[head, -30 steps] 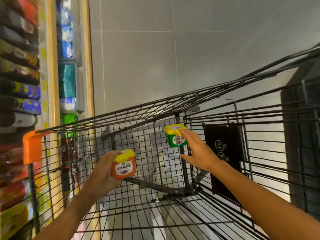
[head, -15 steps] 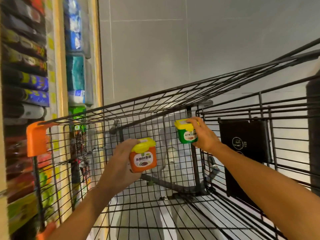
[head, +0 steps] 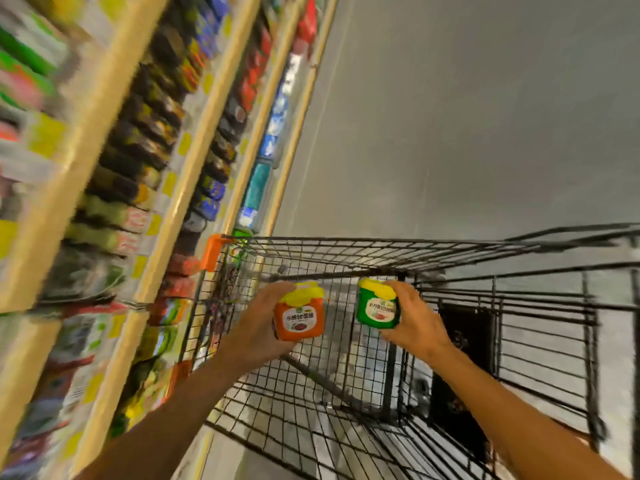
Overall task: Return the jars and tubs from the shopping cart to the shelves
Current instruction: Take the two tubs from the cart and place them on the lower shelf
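Observation:
My left hand [head: 258,323] grips an orange tub [head: 300,317] with a yellow lid, held above the black wire shopping cart [head: 381,393]. A green tub [head: 375,308] with a yellow lid is gripped by my right hand [head: 414,318], just to the right of the orange one. Both tubs are at about the same height, near the cart's far end. The shelves [head: 194,181] run along the left, packed with blurred goods. No other jar or tub shows in the cart basket.
An orange plastic corner guard [head: 213,251] caps the cart's front left corner, close to the shelf edge. A black sign panel [head: 464,344] hangs on the cart's right side. Grey tiled floor [head: 467,116] stretches ahead and to the right.
The view has swung left, bringing several more shelf rows into sight. Both hands have risen a little with their tubs, and the green tub now sits level with the orange one.

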Tool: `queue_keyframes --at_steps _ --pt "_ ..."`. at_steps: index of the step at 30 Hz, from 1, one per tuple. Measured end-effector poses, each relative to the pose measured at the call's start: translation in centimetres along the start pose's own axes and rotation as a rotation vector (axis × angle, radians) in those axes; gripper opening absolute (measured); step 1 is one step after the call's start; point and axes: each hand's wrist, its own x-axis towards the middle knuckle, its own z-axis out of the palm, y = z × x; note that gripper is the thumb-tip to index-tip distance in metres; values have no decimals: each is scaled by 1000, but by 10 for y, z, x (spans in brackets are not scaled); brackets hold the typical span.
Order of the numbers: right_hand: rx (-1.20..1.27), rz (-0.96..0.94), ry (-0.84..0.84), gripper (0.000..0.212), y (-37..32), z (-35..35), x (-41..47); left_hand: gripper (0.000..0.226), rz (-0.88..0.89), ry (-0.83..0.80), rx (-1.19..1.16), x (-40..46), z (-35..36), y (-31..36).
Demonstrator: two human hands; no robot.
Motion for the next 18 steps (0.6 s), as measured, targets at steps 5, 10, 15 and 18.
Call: queue_keyframes --at_steps 5,10,15,18 --pt "52 -168 79 85 -83 -70 -35 96 38 242 -34 -50 -50 67" --pt "-36 -365 187 81 -152 -124 -68 94 61 437 45 -102 -94 104" --pt "-133 -527 229 83 -207 -150 -98 94 132 557 123 -163 -134 129" --pt "-172 -594 264 85 -238 -150 -120 92 146 631 123 -208 -147 135"
